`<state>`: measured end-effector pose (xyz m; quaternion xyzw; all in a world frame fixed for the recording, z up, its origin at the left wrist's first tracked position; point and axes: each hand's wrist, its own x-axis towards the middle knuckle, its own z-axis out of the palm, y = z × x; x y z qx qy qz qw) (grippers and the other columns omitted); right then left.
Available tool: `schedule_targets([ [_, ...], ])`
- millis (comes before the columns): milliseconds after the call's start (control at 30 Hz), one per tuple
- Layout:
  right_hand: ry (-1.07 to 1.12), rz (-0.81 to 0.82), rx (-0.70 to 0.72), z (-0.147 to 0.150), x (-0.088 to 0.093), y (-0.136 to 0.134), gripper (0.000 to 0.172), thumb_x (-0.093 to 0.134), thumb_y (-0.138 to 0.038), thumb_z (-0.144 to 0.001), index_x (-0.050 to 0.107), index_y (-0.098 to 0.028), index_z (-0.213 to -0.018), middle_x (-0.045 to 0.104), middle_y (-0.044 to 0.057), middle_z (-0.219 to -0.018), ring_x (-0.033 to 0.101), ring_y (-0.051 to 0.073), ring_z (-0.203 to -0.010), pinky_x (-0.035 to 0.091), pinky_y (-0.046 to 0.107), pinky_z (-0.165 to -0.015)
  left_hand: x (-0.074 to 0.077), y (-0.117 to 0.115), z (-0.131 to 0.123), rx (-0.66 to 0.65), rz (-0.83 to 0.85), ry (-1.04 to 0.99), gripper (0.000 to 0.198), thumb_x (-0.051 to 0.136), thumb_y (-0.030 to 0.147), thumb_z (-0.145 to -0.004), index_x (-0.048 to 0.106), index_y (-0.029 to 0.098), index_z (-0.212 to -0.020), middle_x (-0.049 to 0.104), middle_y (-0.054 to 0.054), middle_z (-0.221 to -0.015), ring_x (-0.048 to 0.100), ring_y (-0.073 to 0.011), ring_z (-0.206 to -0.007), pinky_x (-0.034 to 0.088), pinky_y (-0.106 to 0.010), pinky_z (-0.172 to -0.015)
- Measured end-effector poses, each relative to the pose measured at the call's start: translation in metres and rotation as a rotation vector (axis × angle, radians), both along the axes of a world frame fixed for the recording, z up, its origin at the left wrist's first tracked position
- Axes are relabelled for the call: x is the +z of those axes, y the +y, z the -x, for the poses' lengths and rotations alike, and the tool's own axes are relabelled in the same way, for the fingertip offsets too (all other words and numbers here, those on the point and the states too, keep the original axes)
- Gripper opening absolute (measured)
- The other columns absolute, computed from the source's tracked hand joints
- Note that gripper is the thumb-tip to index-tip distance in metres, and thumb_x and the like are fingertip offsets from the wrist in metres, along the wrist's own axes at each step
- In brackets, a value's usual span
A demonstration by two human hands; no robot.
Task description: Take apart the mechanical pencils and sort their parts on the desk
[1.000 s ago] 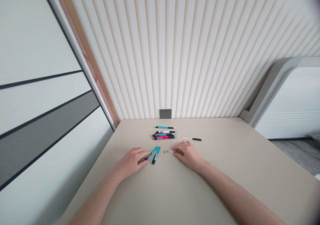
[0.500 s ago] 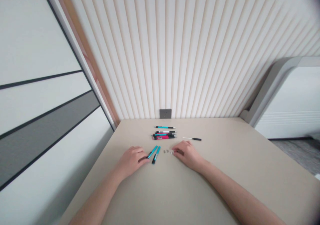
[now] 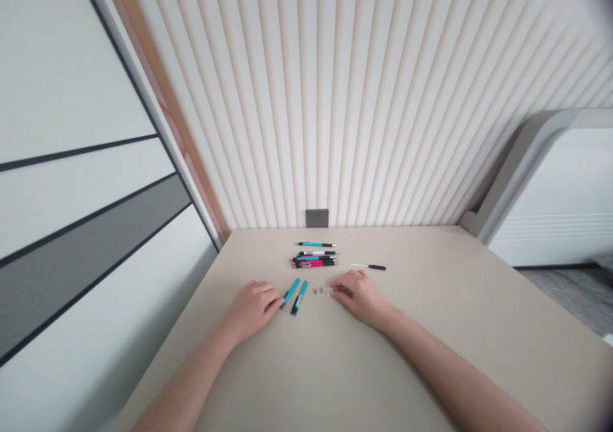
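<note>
My left hand (image 3: 257, 304) rests on the table with its fingers curled together. Its fingertips meet the black lower end of a blue pen barrel (image 3: 292, 289), which lies slanted. Just to the right is a second blue pen barrel (image 3: 300, 295), apart from the hand. My right hand (image 3: 358, 293) lies across from it, thumb and fingers drawn together at the tips. Several tiny greyish, partly clear pieces (image 3: 321, 290) lie by those fingertips. Whatever the right fingertips pinch is too small to make out.
Behind the hands lies a row of pens (image 3: 315, 264) in red, black, white and blue. A single blue pen (image 3: 317, 245) sits farther back. A screwdriver with a black handle (image 3: 377, 267) is beyond my right hand. The table (image 3: 316, 381) meets a ribbed wall with a socket (image 3: 317, 218).
The left blue pen barrel has shifted slightly left and toward me at my left fingertips. The left thumb and fingers have drawn closer together. My right hand stays almost still.
</note>
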<state>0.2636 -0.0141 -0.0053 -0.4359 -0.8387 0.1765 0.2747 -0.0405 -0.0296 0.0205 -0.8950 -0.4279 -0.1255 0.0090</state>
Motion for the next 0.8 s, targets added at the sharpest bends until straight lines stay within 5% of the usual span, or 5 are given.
schedule_targets([
  [167,0.002,-0.010,0.000,-0.002,0.000,0.000,0.015,0.058,-0.030,-0.090,0.068,-0.025,-0.100,0.072,0.003,-0.096,0.061,0.020,-0.094,0.037,0.037,-0.091,0.003,-0.001,-0.001,0.024,0.016,-0.056,0.029,0.045,0.033,-0.096,0.065,0.019,-0.080,0.063,-0.003,-0.078,0.059,-0.0177,-0.076,0.045,-0.031,-0.076],
  [400,0.018,-0.024,-0.015,-0.005,0.002,0.002,0.016,0.058,-0.031,-0.091,0.068,-0.025,-0.102,0.072,0.002,-0.099,0.061,0.020,-0.097,0.037,0.037,-0.092,0.008,-0.007,-0.009,-0.169,0.095,-0.084,0.039,0.050,0.028,-0.095,0.050,0.028,-0.134,0.053,-0.006,-0.135,0.049,-0.0233,-0.124,0.040,-0.041,-0.104],
  [800,-0.030,-0.062,-0.052,-0.010,0.003,0.006,0.019,0.053,-0.034,-0.093,0.068,-0.025,-0.101,0.072,0.004,-0.098,0.061,0.020,-0.095,0.038,0.037,-0.089,-0.009,-0.005,-0.013,-0.238,0.130,-0.056,0.031,0.055,0.024,-0.093,0.061,0.026,-0.124,0.059,-0.006,-0.129,0.055,-0.0232,-0.118,0.046,-0.043,-0.103],
])
